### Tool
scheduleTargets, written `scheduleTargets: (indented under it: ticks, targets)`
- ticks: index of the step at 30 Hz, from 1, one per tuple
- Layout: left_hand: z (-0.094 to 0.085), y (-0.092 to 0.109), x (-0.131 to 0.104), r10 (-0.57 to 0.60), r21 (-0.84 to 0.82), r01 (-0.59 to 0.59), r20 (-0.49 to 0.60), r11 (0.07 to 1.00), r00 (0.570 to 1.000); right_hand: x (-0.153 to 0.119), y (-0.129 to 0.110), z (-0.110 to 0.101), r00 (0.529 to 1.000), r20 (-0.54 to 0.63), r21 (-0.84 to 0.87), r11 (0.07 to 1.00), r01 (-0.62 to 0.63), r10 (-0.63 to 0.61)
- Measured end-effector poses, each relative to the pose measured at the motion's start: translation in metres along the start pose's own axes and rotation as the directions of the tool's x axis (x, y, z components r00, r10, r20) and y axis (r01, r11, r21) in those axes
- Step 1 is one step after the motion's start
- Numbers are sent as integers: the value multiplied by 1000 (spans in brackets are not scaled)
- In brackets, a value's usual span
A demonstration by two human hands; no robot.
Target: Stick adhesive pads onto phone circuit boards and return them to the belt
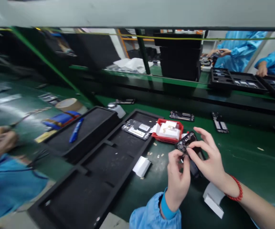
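The person's fingers (196, 158) hide part of the phone (187, 138). A co-worker's hand (2, 143) is blurred, cut off by the left edge.

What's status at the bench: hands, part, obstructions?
Left hand, right hand: both at dark phone assembly. Assembly's circuitry showing. Red bin close by; nothing visibly blocking either hand.

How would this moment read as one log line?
left hand: at phone assembly | right hand: at phone assembly | red bin: holds white pieces
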State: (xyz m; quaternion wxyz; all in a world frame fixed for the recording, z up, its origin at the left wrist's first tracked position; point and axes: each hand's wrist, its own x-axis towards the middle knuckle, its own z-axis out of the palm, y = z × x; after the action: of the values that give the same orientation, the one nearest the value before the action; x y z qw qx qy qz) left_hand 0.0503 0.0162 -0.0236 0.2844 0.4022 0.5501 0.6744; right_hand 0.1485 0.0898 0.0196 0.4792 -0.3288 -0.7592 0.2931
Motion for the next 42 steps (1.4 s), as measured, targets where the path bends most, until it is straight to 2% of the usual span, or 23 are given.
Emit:
scheduleTargets:
  ticks: [2, 7, 12, 16, 20, 22, 25, 27, 29, 31, 33, 36, 39, 42]
  targets:
    - [-3, 3, 1, 15, 29, -15, -8, 999, 1000, -1, 3, 0, 1000, -18, -3, 1000, 15, -15]
    - [-5, 11, 2, 77, 71, -75, -23, 995, 997, -3, 4, 3, 999, 25, 46, 998, 41, -42]
    - [-2, 9, 0, 140, 129, -127, -99, 984, 985, -11, 6, 3, 995, 94, 29, 999, 39, -42]
    - [0, 7, 0, 198, 169, -181, -95, 969, 976, -9, 18, 0, 995, 94, 39, 999, 12, -16]
    - [1, 8, 2, 286, 220, -259, -102, 941, 953, -3, 25, -2, 987, 158, 19, 999, 36, -38]
    - [1, 8, 3, 287, 224, -258, -108, 940, 952, 0, 24, -1, 979, 191, -37, 996, 77, -69]
    - [-3, 10, 4, 247, 189, -223, -112, 956, 962, 3, 18, 2, 951, 256, -92, 974, 205, -176]
    - [-6, 10, 5, 211, 143, -194, -110, 970, 971, 5, 11, 0, 919, 312, -81, 957, 280, -243]
    - [-11, 11, 7, 167, 84, -159, -107, 984, 980, 10, 3, -4, 889, 380, -26, 958, 286, -255]
    - [-16, 10, 10, 107, 26, -104, -118, 994, 987, 21, -3, -9, 876, 425, 66, 973, 220, -227]
    - [-20, 10, 12, 38, -25, -43, -164, 999, 986, 40, -2, -8, 895, 414, 112, 985, 130, -166]
    - [-23, 12, 13, -32, -103, 7, -239, 995, 970, 83, 18, 11, 927, 370, 32, 998, 59, -67]
    - [-25, 14, 12, -90, -186, 38, -274, 982, 957, 124, 47, 44, 872, 489, -51, 998, 26, 2]
    - [-27, 14, 12, -203, -272, 123, -286, 954, 936, 147, 67, 65, 809, 587, -97, 995, 30, 33]
